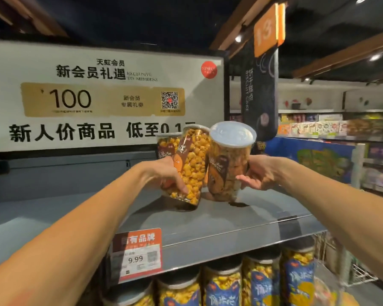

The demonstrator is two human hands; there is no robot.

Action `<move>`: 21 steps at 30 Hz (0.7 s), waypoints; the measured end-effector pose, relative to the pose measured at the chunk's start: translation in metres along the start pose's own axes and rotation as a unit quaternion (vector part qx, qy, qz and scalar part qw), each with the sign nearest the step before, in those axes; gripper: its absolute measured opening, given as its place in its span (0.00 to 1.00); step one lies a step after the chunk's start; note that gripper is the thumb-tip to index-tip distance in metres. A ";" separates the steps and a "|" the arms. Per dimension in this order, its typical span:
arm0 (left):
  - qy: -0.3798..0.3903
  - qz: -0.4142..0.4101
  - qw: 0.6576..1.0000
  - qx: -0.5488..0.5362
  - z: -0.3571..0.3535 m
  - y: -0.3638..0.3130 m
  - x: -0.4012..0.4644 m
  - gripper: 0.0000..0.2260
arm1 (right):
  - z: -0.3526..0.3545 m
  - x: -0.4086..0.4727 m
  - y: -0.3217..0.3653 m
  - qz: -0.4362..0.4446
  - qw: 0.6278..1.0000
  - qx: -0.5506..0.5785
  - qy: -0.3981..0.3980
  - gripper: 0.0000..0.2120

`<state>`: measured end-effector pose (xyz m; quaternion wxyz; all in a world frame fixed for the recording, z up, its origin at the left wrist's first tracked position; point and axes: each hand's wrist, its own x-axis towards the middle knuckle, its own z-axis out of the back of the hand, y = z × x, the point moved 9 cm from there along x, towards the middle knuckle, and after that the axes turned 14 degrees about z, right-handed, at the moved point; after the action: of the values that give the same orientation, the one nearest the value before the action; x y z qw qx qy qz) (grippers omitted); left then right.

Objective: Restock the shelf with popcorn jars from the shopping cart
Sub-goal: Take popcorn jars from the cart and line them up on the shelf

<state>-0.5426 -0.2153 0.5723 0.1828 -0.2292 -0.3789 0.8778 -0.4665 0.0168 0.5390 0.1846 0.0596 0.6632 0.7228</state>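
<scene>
My left hand (170, 173) grips a clear popcorn jar with a brown label (194, 164), tilted, its base low over the grey top shelf (252, 219). My right hand (255, 173) holds a second jar with a clear plastic lid (227, 160), also tilted, its bottom just above the shelf. A third popcorn jar (167, 143) stands behind them near the back of the shelf, partly hidden by my left hand's jar.
A white promotional sign (97, 96) rises behind the shelf. A 9.99 price tag (137, 255) hangs on the shelf edge. Blue-labelled popcorn jars (261, 281) fill the shelf below. A hanging aisle banner (260, 89) and more shelving (341, 127) lie to the right.
</scene>
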 end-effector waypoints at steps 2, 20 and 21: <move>0.008 -0.003 0.998 -0.063 -0.003 0.000 0.006 0.34 | 0.006 -0.001 0.009 0.032 0.997 -0.062 -0.028 0.23; -0.147 -0.092 0.973 -0.155 0.022 -0.022 0.011 0.35 | -0.021 -0.017 0.025 0.356 0.719 -0.576 0.153 0.55; -0.180 -0.115 0.963 -0.164 0.031 -0.024 0.009 0.42 | -0.024 -0.016 0.026 0.397 0.691 -0.587 0.141 0.55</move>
<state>-0.5627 -0.2132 0.6069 0.1710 -0.0497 -0.5678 0.8037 -0.4642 -0.0124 0.5642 -0.2174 0.0940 0.0365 0.9708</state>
